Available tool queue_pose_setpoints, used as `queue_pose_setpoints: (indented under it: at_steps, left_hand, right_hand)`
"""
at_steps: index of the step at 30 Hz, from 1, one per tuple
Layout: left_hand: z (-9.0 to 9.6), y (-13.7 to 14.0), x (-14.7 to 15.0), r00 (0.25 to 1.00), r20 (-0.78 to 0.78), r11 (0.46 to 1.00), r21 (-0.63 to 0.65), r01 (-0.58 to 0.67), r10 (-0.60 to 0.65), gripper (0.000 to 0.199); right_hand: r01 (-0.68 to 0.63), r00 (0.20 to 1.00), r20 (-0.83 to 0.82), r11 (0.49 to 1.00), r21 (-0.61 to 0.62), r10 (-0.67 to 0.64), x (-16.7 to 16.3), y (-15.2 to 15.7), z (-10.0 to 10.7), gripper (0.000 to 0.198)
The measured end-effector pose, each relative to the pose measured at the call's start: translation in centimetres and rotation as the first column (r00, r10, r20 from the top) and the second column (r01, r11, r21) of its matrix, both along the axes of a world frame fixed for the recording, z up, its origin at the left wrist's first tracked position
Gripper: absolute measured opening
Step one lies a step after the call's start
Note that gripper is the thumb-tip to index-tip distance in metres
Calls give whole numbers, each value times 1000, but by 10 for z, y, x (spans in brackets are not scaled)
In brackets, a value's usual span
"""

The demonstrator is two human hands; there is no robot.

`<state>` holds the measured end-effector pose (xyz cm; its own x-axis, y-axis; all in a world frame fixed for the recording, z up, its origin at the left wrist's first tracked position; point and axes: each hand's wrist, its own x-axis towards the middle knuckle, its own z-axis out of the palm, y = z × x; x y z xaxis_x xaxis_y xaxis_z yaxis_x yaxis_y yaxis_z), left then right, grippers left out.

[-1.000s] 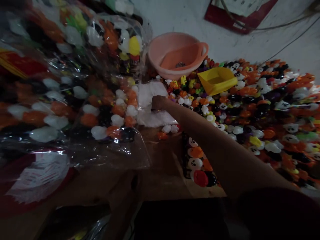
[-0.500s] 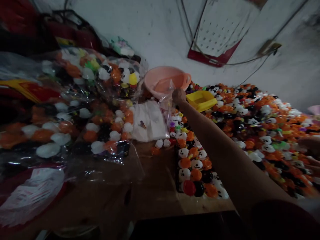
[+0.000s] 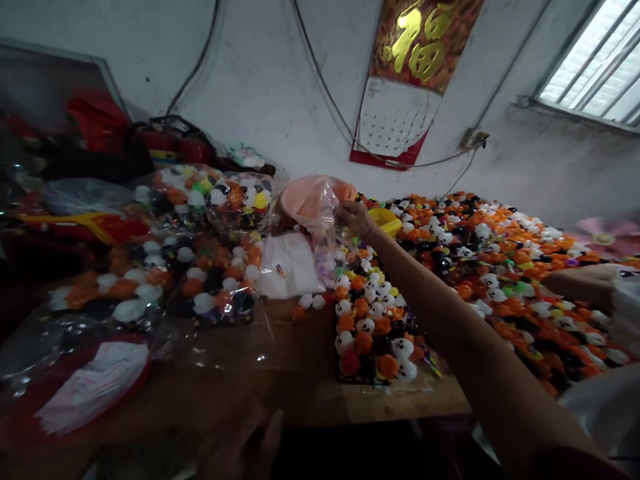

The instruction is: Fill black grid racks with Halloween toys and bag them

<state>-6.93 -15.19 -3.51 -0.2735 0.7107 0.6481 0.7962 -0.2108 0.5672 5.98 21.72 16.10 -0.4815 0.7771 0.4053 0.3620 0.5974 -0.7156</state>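
Observation:
My right hand (image 3: 354, 219) reaches far forward over the table, its fingers closed on the upper edge of a clear plastic bag (image 3: 327, 203). The bag hangs in front of a pink basin (image 3: 295, 197). Below my right forearm stands a black tray (image 3: 363, 381) packed with small orange, white and black Halloween figures (image 3: 365, 325). Low at the table's front edge is my left hand (image 3: 243, 440), dark and blurred, with thumb and fingers apart and nothing seen in it. White plastic bags (image 3: 290, 267) lie flat beyond it, beside a few loose figures (image 3: 311, 302).
Clear bags of packed figures (image 3: 135, 283) fill the left side. A red dish (image 3: 143, 373) holds paper slips (image 3: 97, 380). A large heap of figures (image 3: 500, 267) covers the right, near a yellow scoop-like container (image 3: 387, 220). Another person's arm (image 3: 580, 283) reaches in at right.
The view has tilted up, showing more wall and a window. My right hand still grips the clear bag, which now hangs lower and more spread. My left hand has come into view at the bottom.

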Motion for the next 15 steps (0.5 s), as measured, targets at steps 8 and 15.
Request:
queue_pose_setpoints:
  at_steps: [8,15]
  left_hand:
    - [116,121,-1,524,837,980,70,187,-160,62]
    - [132,162,22,245,950,868,50,494,-194,44]
  right_hand:
    - [-308,951,-50,951,-39,306,25,-74,-25,43]
    - [-157,958,279,941,299,71,29,-130,-32,33]
